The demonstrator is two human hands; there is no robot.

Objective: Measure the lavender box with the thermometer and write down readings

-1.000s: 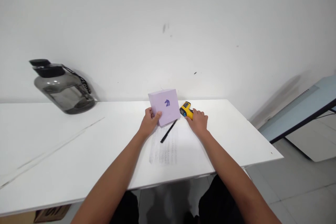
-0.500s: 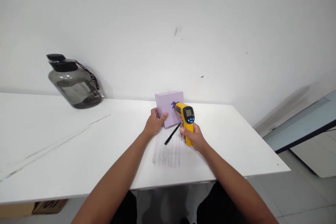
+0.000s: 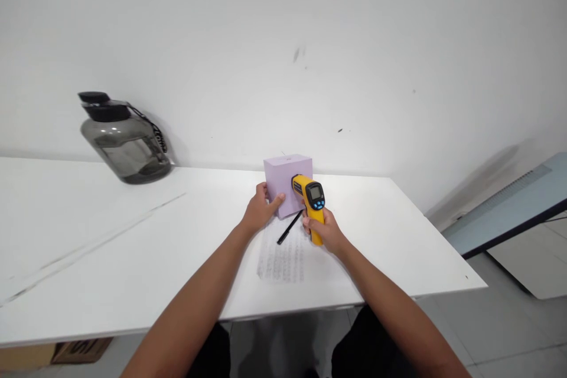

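A small lilac box (image 3: 278, 184) is held by its left side in my left hand (image 3: 262, 208), the thumb on its front face and the fingers behind. My right hand (image 3: 326, 229) is wrapped round the handle of a yellow and black infrared thermometer (image 3: 311, 196). The thermometer's nose points at the front of the box and covers part of it; whether they touch I cannot tell. Below the box a black pen (image 3: 289, 229) lies slanted on a printed sheet of paper (image 3: 281, 263).
A large grey see-through water bottle (image 3: 128, 147) with a black lid stands at the back left of the white table (image 3: 110, 248). A wall runs along the table's back edge. To the right is a flat grey-blue panel (image 3: 509, 204). A cardboard box (image 3: 82, 350) sits below the table.
The thermometer's nose has shifted slightly left across the box face, covering the dark blue mark seen there before. The box has turned a little and moved slightly right.
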